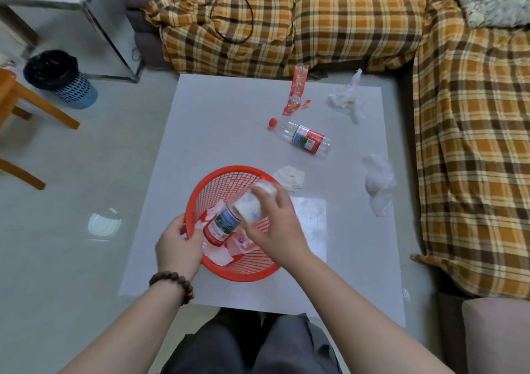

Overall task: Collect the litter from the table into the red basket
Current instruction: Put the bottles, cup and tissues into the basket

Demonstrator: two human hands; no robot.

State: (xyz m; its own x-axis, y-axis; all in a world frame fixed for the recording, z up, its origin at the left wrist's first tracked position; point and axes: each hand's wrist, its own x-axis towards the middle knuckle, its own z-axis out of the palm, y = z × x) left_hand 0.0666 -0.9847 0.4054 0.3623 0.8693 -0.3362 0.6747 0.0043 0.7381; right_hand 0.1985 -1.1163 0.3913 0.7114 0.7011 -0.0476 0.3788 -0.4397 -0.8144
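Plaid-covered sofas wrap round a pale desk (229,121) still strewn with litter. On it, the red basket (229,270), steadied at its rim by the left hand (177,244), could tip or slide. The right hand (275,224), fingers clamped on a white cup (252,204), may drop it outside. A bottle (222,226) lies in the basket; its red label is unreadable.
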